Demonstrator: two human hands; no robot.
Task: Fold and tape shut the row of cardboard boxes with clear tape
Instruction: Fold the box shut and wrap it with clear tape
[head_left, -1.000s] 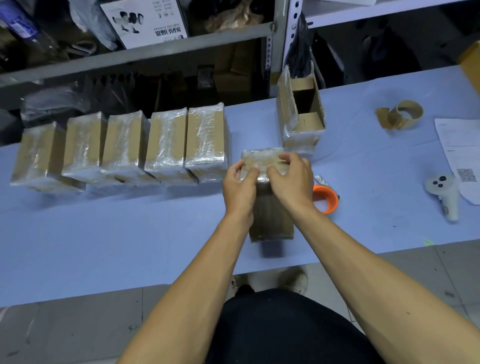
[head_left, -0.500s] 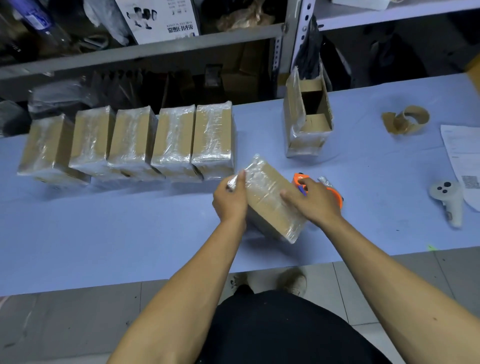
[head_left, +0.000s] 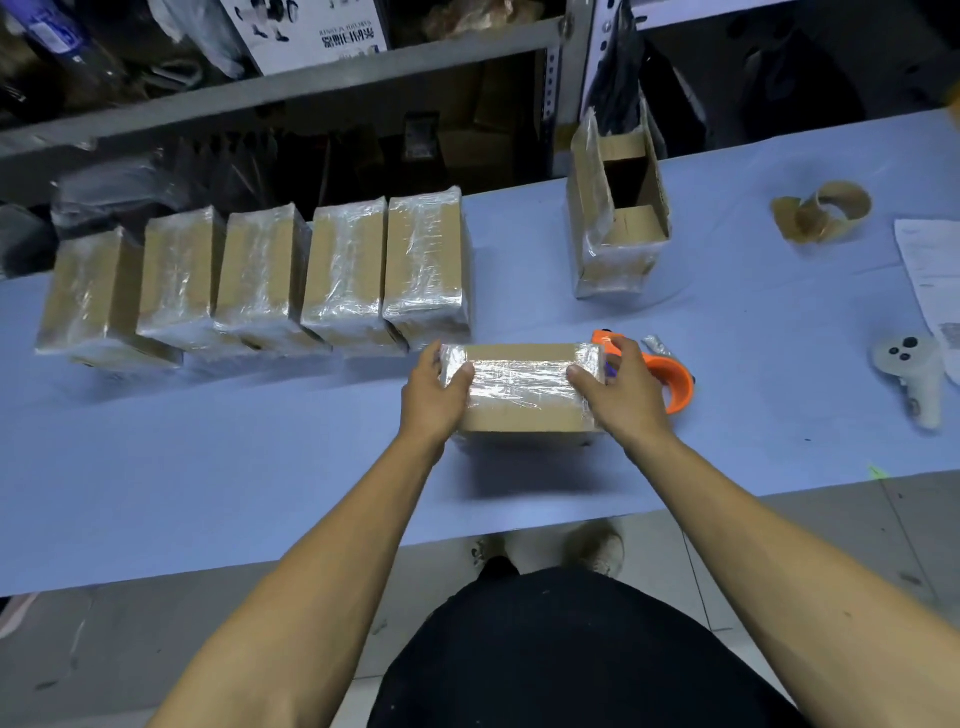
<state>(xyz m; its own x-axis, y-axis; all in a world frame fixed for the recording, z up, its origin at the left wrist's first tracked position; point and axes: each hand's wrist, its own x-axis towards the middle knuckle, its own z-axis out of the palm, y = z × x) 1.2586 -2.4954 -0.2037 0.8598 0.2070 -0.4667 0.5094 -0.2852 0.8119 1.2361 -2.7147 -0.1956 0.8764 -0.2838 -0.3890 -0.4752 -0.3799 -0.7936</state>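
Head cam looking down at the blue bench. Going left to right: up and to the left of the left hand sits a row of five taped boxes, brown cardboard bricks side by side, all crinkly and shiny with clear tape, the nearest one just beyond the knuckles. The left hand grips the left end of the box being worked on, thumb laid on top and fingers curled around the end. That box lies lengthwise between both hands on the bench, a flat rectangular carton with a glossy wrinkled tape band along its top and plain matte cardboard on either side of it. The right hand grips the right end the same way, thumb on top, fingers wrapped over the edge. Just behind and right of that hand is an orange plastic tape dispenser, curved like a hook. Farther up from the right hand stands an open box, flaps up, lower half wrapped in tape. Well off to the right: a curled brown cardboard tape core, a white controller and a printed paper sheet.
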